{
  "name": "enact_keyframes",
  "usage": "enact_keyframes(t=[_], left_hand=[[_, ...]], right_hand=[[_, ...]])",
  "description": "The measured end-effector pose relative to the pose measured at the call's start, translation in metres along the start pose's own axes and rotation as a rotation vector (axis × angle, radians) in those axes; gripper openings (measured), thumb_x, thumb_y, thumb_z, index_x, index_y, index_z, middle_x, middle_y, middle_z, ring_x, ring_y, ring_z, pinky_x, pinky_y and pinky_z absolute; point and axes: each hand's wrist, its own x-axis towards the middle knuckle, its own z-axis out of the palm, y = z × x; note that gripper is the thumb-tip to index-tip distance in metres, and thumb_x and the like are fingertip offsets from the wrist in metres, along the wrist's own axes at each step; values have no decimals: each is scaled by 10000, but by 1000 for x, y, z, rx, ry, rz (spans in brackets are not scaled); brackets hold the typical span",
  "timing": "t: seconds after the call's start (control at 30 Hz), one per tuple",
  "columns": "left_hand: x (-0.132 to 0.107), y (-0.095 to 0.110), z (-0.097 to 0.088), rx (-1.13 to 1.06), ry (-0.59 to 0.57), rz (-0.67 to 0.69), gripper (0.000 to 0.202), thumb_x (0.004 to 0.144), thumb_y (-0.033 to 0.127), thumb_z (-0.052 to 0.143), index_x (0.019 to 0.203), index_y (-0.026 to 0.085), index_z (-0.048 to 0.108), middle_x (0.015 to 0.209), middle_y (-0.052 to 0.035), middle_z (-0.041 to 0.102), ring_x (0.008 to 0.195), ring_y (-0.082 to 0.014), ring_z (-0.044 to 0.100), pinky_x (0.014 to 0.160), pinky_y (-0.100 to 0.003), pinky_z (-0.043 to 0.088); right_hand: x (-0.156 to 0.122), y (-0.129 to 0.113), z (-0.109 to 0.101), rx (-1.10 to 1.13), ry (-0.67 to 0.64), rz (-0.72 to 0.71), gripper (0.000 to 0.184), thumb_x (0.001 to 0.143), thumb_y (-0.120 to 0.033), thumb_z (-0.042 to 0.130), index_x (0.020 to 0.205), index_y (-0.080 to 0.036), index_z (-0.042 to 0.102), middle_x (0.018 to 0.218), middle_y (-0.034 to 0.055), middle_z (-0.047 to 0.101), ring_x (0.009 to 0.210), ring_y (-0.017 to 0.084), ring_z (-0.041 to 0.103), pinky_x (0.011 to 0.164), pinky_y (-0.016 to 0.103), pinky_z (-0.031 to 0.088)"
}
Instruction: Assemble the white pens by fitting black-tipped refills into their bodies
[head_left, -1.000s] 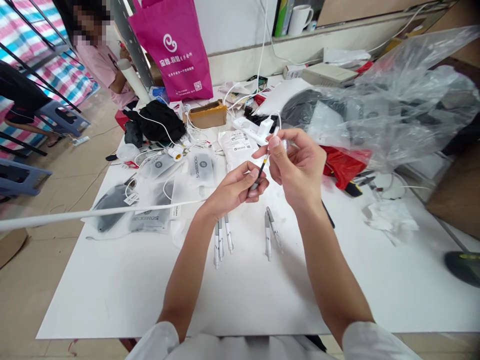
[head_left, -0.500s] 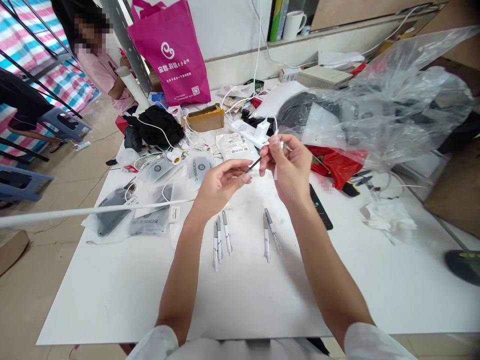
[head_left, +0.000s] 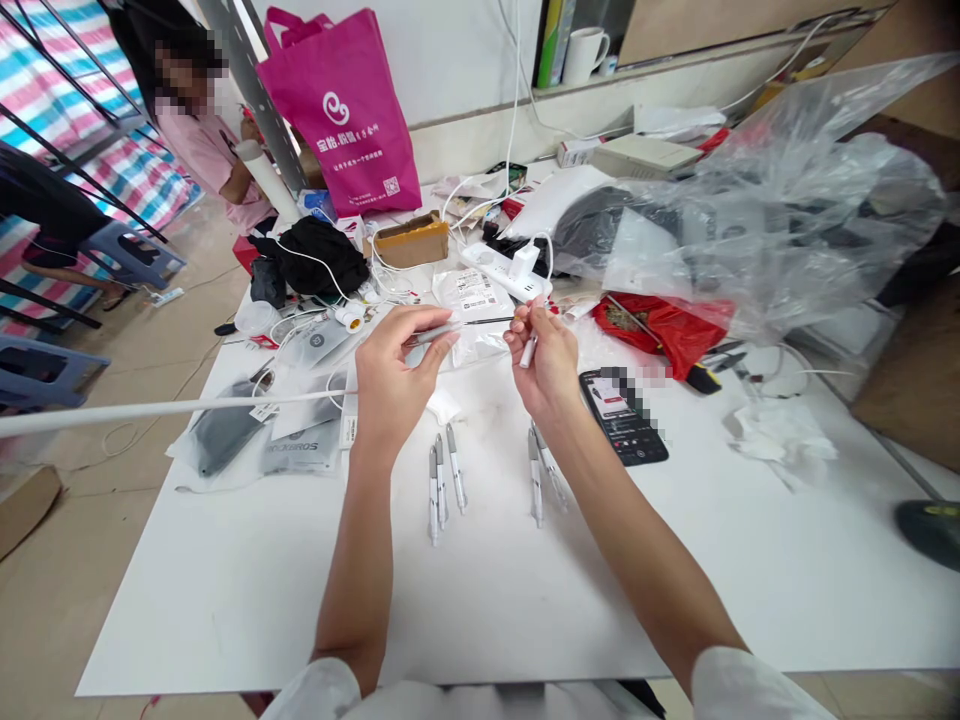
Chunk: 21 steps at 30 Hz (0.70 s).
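My left hand (head_left: 396, 372) is closed on a grey pen barrel (head_left: 433, 335), held sideways above the table. A thin dark pen refill (head_left: 487, 321) runs from the barrel's end to the fingertips of my right hand (head_left: 547, 365). Those fingers pinch the refill's far end, and a white pen part (head_left: 529, 350) is also tucked in that hand. Below my left hand lie three grey-and-white pens (head_left: 451, 470). Two more pens (head_left: 535, 480) lie near my right forearm, which partly covers one of them.
A phone (head_left: 622, 415) with its screen lit lies right of my right forearm. Clear packets (head_left: 300, 445), cables and a power strip (head_left: 495, 268) crowd the back and left. Behind are a red bag (head_left: 667, 335) and a pink tote (head_left: 352, 120). A person (head_left: 202, 150) is at far left.
My hands have moved apart, the left one leftward and the right one lower. More of the refill and the grey barrel now shows between them. The phone's screen has come into view.
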Motion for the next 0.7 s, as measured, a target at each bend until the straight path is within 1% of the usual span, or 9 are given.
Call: enact_keyframes(t=[0.1, 0.2, 0.4, 0.53, 0.6, 0.7], left_hand=[[0, 0, -4, 38, -12, 29, 138, 968, 225, 777, 1093, 261, 820, 1157, -54, 787, 1115, -199, 733, 907, -328, 603], [1, -1, -5, 68, -39, 45, 139, 984, 232, 762, 1105, 268, 822, 1168, -52, 782, 1124, -200, 729, 922, -338, 602], [1, 1, -5, 119, -76, 97, 102, 996, 255, 754, 1076, 268, 817, 1154, -53, 777, 1126, -212, 730, 989, -380, 615], [1, 3, -7, 142, -99, 104, 110, 1013, 294, 734, 1086, 275, 814, 1187, -60, 768, 1168, -229, 720, 1076, -433, 593], [1, 3, -7, 111, -101, 92, 127, 1011, 317, 737, 1108, 274, 808, 1209, -69, 760, 1190, -232, 712, 1087, -429, 590], [1, 2, -5, -8, -65, 40, 192, 982, 362, 778, 1143, 258, 783, 1203, -78, 748, 1132, -216, 724, 1010, -375, 624]], right_hand=[[2, 0, -2, 0, -10, -4, 218, 934, -281, 828, 865, -206, 634, 759, -75, 668, 595, 32, 586, 571, 145, 556], [2, 0, -2, -11, -11, -18, 218, 941, -287, 819, 860, -207, 633, 760, -75, 667, 585, 32, 583, 564, 149, 550], [-2, 1, 2, -58, -31, -74, 236, 953, -332, 809, 850, -204, 639, 770, -64, 666, 581, 41, 584, 559, 174, 552], [-6, 2, 5, -100, -32, -92, 289, 928, -394, 834, 849, -219, 617, 769, -70, 657, 578, 48, 581, 564, 185, 548], [-10, 4, 7, -95, -26, -91, 285, 924, -395, 835, 859, -221, 618, 769, -72, 660, 578, 49, 582, 568, 183, 546], [-16, 10, 11, -41, -6, -31, 250, 935, -353, 821, 860, -211, 630, 763, -69, 665, 580, 48, 584, 573, 176, 550]])
